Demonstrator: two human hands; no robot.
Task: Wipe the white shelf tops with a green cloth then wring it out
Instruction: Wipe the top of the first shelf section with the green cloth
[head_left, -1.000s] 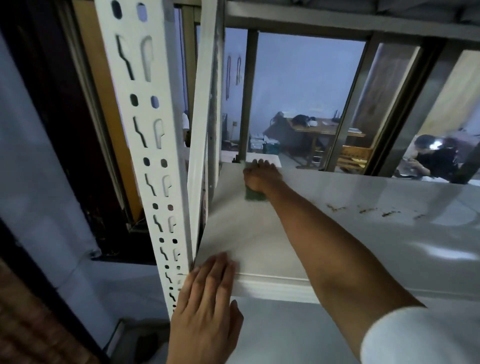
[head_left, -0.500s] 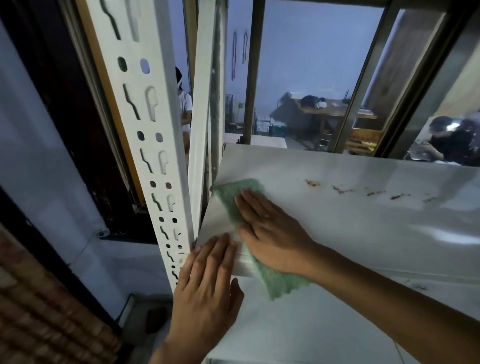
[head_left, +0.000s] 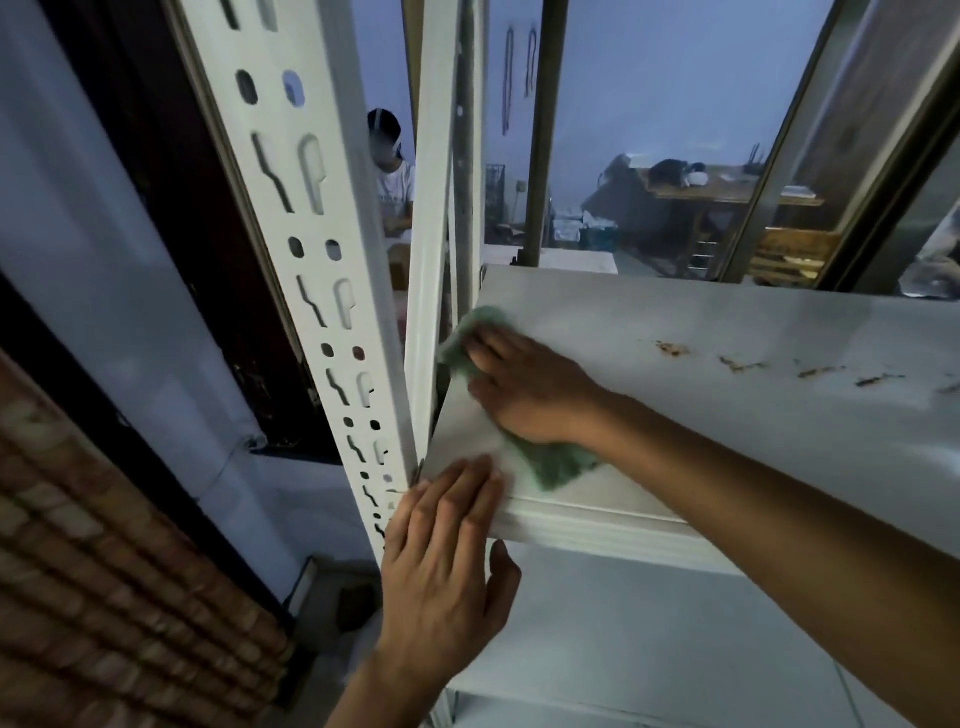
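The right hand (head_left: 524, 387) is pressing flat, fingers straight, on the green cloth (head_left: 556, 462) atop the white shelf (head_left: 727, 415) — the left hand (head_left: 447, 545) is resting open-fingered over the shelf's front corner.

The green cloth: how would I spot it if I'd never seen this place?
Find the white shelf top beside the perforated white upright. At its left end the right hand presses the green cloth flat. It is the only green, fuzzy thing there.

right hand (head_left: 530, 395) flat on green cloth (head_left: 558, 462) (shelf top (head_left: 727, 405)) — rust spots (head_left: 672, 349)
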